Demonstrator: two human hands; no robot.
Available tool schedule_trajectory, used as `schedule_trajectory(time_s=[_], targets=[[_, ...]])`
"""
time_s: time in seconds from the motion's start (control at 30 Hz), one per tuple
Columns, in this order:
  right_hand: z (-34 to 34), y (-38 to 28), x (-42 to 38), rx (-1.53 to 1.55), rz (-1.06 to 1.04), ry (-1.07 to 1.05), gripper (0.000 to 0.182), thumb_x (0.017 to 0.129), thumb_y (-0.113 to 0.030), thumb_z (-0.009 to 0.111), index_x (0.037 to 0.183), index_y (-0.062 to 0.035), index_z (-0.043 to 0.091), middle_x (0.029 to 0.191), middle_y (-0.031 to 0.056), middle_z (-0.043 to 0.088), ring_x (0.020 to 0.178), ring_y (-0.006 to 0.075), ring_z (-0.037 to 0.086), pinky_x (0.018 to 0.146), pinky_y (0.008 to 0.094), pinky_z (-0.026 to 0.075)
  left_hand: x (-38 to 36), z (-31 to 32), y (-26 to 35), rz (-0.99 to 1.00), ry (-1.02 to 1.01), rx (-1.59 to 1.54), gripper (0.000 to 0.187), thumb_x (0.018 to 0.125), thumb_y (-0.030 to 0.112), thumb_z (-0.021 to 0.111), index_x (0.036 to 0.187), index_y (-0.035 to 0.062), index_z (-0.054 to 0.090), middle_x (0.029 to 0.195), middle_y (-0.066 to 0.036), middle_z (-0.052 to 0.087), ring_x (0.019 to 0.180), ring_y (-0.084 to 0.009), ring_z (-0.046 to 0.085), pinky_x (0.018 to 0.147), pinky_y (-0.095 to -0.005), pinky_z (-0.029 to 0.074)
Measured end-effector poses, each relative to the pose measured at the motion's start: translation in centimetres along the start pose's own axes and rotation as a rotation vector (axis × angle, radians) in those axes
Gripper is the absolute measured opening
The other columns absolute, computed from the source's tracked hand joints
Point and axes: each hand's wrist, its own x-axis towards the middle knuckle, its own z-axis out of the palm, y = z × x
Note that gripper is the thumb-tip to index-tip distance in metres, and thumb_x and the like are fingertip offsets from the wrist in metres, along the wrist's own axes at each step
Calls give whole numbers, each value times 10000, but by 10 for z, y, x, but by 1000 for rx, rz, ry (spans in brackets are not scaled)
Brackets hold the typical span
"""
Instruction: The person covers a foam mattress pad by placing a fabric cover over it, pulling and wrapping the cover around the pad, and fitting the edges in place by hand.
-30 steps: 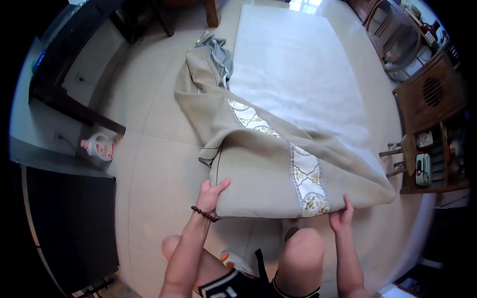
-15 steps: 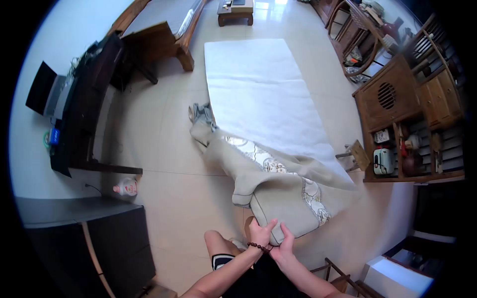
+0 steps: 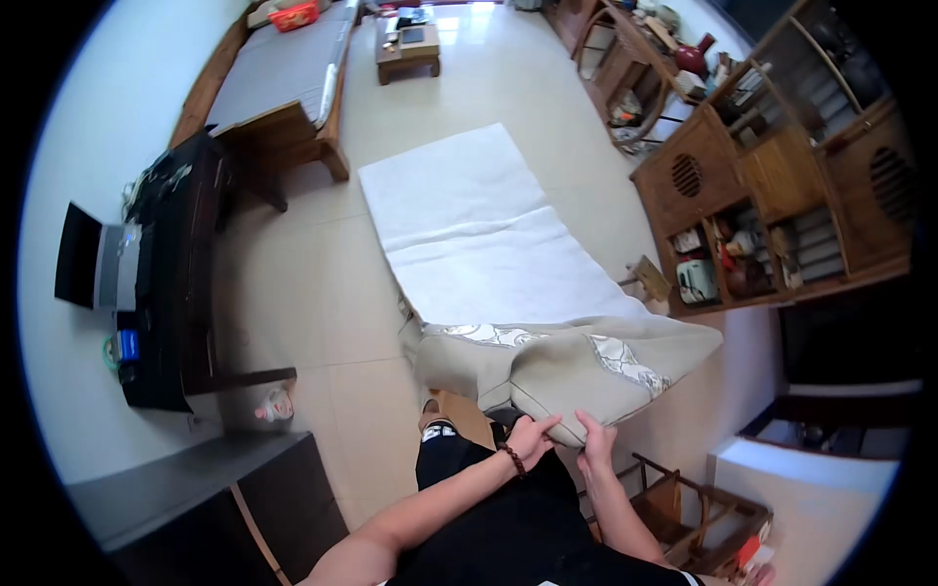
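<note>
A beige fabric cover (image 3: 557, 384) with patterned white bands lies bunched over the near end of a long white pad (image 3: 469, 230) on the floor. At the cover's near corner, my left hand (image 3: 532, 439), with a beaded bracelet on its wrist, pinches the cloth's edge. My right hand (image 3: 596, 439) grips the same edge just to the right, its thumb on top. The two hands are close together but apart. The pad's far part lies uncovered, with creases across it.
A small wooden stool (image 3: 652, 279) stands beside the pad's right edge. Wooden cabinets (image 3: 684, 176) line the right. On the left are a dark desk (image 3: 186, 264) with a laptop and a bottle (image 3: 277, 404) on the floor. A wooden chair (image 3: 664, 503) stands at lower right.
Both hands have moved slightly right and up in the view, still holding the cover. The cover's near corner moved with them. The view has shifted, showing more of the legs and the chair.
</note>
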Motion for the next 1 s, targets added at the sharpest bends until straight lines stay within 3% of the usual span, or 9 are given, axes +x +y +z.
schedule_trajectory(time_s=[0.13, 0.2, 0.33, 0.43, 0.6, 0.73, 0.8, 0.97, 1.0], targets=[[12, -34, -14, -40, -72, 11, 499, 769, -16, 721, 1238, 67, 571, 1157, 147, 652, 1047, 260, 632, 868, 385, 528, -32, -23, 56, -346, -26, 374, 408, 1025, 307, 539, 1281, -10, 544, 1275, -132, 613, 1148, -266, 633, 958, -399, 526], [-8, -42, -19, -49, -23, 33, 492, 773, -26, 722, 1237, 52, 578, 1140, 138, 659, 1022, 265, 642, 862, 386, 537, -30, -99, 87, -160, -293, 754, 421, 996, 389, 582, 1169, 10, 636, 1236, -134, 644, 1000, -239, 694, 872, -375, 563], [-45, -92, -19, -112, 50, 93, 418, 779, -81, 740, 1159, 46, 623, 1066, 123, 679, 935, 237, 661, 819, 377, 545, 11, -247, 165, 441, 380, 1118, 391, 956, 381, 633, 1102, 19, 643, 1019, -110, 714, 891, -216, 683, 780, -346, 535], [-66, -140, -17, -62, 71, 114, 414, 797, -115, 733, 1169, 22, 613, 1041, 119, 679, 925, 246, 669, 820, 373, 563, 61, -308, 201, 372, 721, 1384, 609, 881, 410, 676, 1327, 18, 539, 1245, -207, 627, 1146, -320, 608, 979, -414, 476], [-100, -213, -36, -145, 10, 165, 490, 814, -101, 687, 1269, 21, 553, 1142, 149, 647, 1033, 267, 640, 920, 394, 529, 145, -260, 207, 769, 508, 1399, 677, 760, 213, 741, 1351, 11, 480, 1342, -234, 531, 1229, -364, 526, 1038, -405, 433], [-113, -250, -61, -95, -121, 137, 592, 802, -99, 678, 1348, 26, 484, 1220, 171, 607, 1114, 291, 598, 974, 395, 492, 147, -223, 189, 932, 485, 1544, 444, 729, 147, 735, 1109, 26, 541, 1012, -190, 591, 971, -337, 592, 865, -407, 499], [-130, -263, -62, -92, -83, 163, 668, 790, -96, 675, 1399, 23, 427, 1279, 180, 566, 1161, 310, 566, 1007, 399, 466, 131, -218, 172, 605, 313, 1615, 212, 771, 104, 670, 929, -7, 582, 888, -193, 625, 864, -346, 628, 801, -434, 507], [-172, -268, -30, -197, -162, 160, 671, 783, -94, 683, 1392, 28, 430, 1272, 172, 569, 1150, 307, 572, 989, 400, 480, 118, -249, 215, 592, 472, 1747, 220, 863, 195, 612, 1009, 34, 580, 842, -209, 621, 781, -381, 600, 691, -467, 482], [-171, -270, -22, -262, -156, 132, 670, 781, -90, 686, 1390, 30, 431, 1270, 169, 570, 1153, 306, 571, 984, 400, 484, 124, -282, 250, 853, 621, 1807, 215, 896, 198, 585, 1014, 20, 592, 932, -233, 634, 857, -403, 607, 739, -502, 479]])
